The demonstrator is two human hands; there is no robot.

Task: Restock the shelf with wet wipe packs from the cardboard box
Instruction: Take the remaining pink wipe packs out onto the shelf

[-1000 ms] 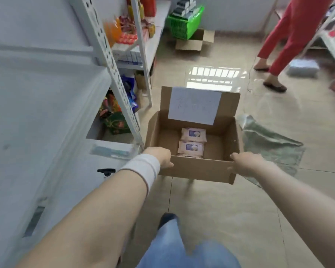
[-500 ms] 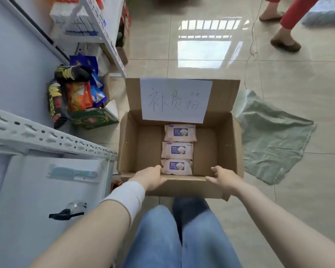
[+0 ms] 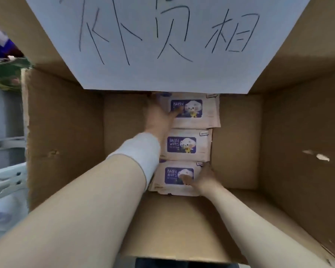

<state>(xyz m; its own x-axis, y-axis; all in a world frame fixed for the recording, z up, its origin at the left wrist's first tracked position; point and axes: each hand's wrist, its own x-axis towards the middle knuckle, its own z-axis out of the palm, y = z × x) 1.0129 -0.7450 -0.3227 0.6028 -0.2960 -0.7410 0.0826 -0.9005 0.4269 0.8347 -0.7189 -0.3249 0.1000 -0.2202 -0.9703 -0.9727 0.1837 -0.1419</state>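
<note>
Wipe packs [image 3: 182, 145] gripped by left hand [image 3: 159, 118], right hand [image 3: 203, 177].

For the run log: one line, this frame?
left hand: grips far pack | right hand: grips near pack | box: three packs

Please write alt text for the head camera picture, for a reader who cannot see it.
Two bare hands reach into a cardboard box with three wipe packs in a row: the left hand grips the far pack, the right hand the near pack. A handwritten paper sign is on the far flap.
</note>
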